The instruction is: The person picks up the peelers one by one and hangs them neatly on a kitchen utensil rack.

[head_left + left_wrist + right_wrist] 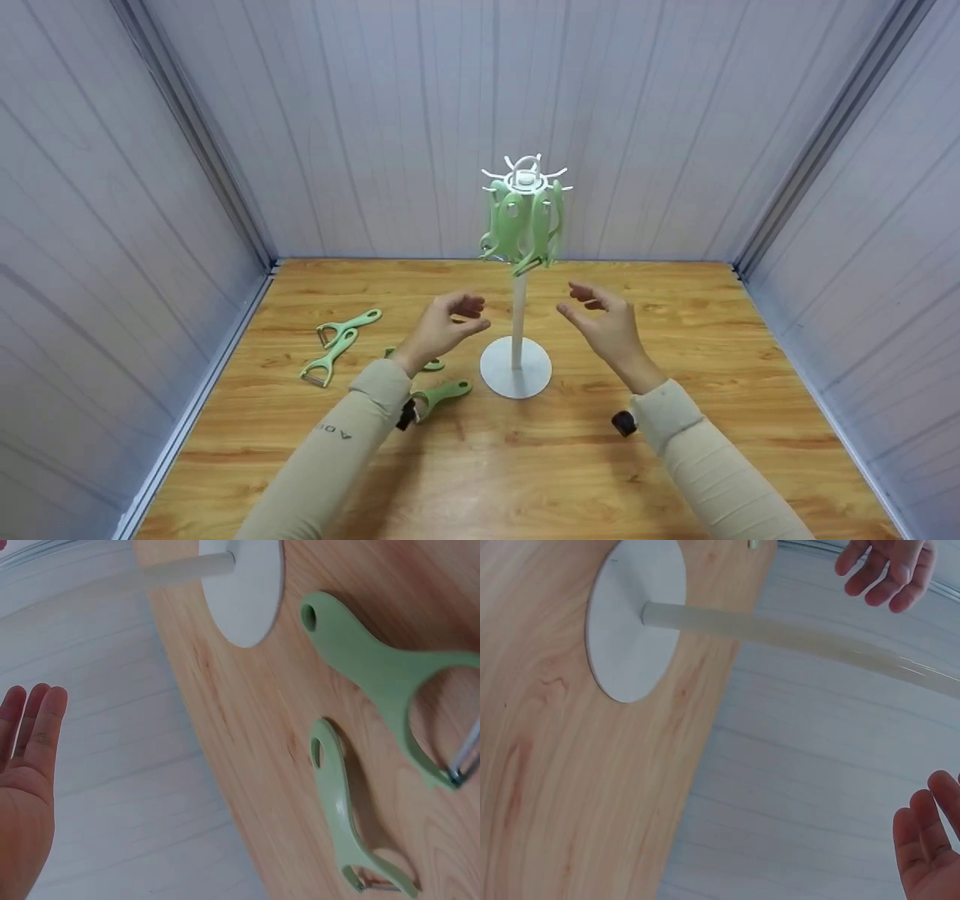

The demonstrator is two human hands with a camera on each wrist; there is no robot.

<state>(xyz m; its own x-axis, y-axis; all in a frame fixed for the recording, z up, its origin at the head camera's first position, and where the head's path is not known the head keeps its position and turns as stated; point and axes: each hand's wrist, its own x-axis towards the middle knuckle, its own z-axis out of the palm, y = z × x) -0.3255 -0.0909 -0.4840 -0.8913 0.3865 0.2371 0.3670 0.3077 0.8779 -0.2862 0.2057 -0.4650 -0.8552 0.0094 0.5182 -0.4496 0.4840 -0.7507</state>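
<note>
A white stand (517,315) with a round base (499,367) and a ring of hooks (559,174) rises from the table. Several green peelers (510,225) hang from its hooks. To the left of the pole my left hand (450,321) hovers, holding nothing, its fingers loosely bent. My right hand (606,324) mirrors it on the right side, also holding nothing. Neither hand touches the stand. Beneath my left forearm, one green peeler (382,675) lies near the base. Another peeler (337,802) lies farther back, partly hidden by the left wrist in the head view.
Two more green peelers lie at the left of the wooden table (600,480), one peeler (352,324) touching or overlapping the other peeler (330,358). Pale panel walls (375,127) enclose the table at the back and both sides.
</note>
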